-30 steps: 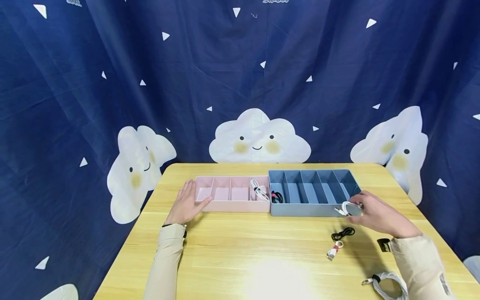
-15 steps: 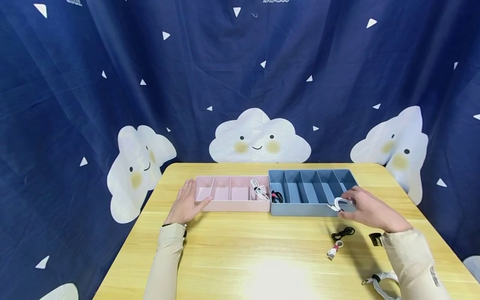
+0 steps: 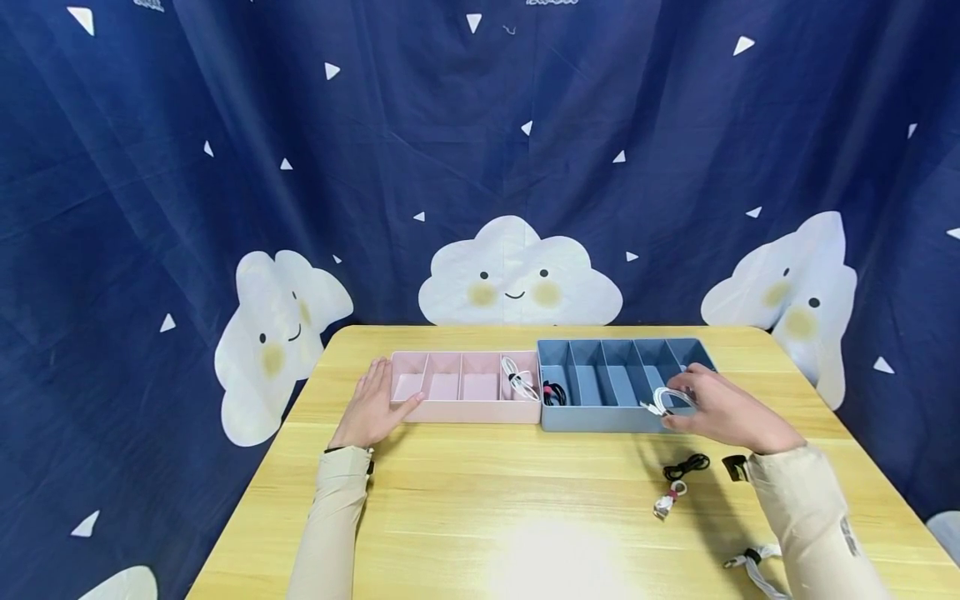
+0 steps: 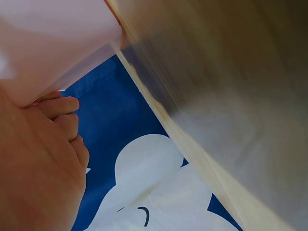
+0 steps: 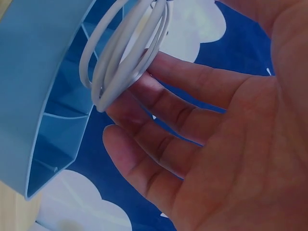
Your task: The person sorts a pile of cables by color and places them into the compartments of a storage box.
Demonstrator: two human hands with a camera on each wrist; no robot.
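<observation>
A looped white cable is pinched in my right hand over the right part of the blue divided box. In the right wrist view the coils of this white cable lie against the fingertips, beside the box's rim. My left hand rests at the left end of the pink divided box, fingers along its end wall and thumb at the front rim. A white cable lies in the pink box's rightmost compartment. The blue box's leftmost compartment has a black cable with a red tie.
The two boxes stand end to end on a wooden table. In front of the blue box lie a black cable and a short white cable with a red tie. A thick white cable is partly behind the right sleeve. A blue curtain hangs behind.
My right hand has moved left with the white cable, from the blue box's right front corner to over its right compartments. The left hand and both boxes have stayed put.
</observation>
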